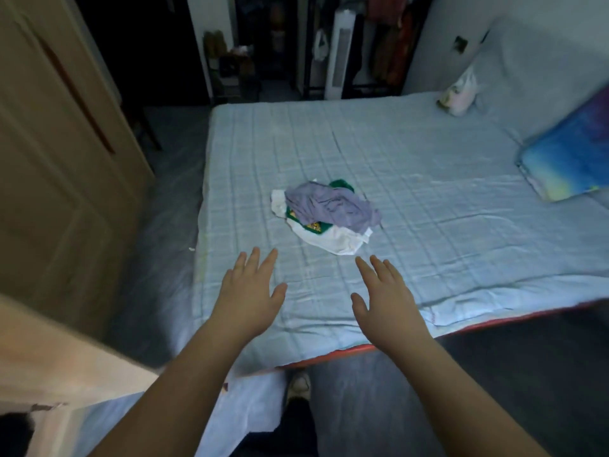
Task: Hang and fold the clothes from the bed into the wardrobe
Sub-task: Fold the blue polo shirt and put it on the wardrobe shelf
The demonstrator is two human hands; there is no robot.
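A small heap of clothes [326,216] lies in the middle of the bed [428,179]: a crumpled lilac garment on top, a green one under it, white cloth at the bottom. My left hand [247,298] and my right hand [385,301] are stretched out over the bed's near part, palms down, fingers straight and spread. Both are short of the heap and hold nothing. The wardrobe's beige door [62,166] stands at the left.
A blue patterned pillow [570,159] lies at the bed's right edge and a white plastic bag [459,94] at its far corner. Beyond the bed stand a white tower fan [339,54] and a dark rack of hanging clothes [389,44]. Grey floor runs between bed and wardrobe.
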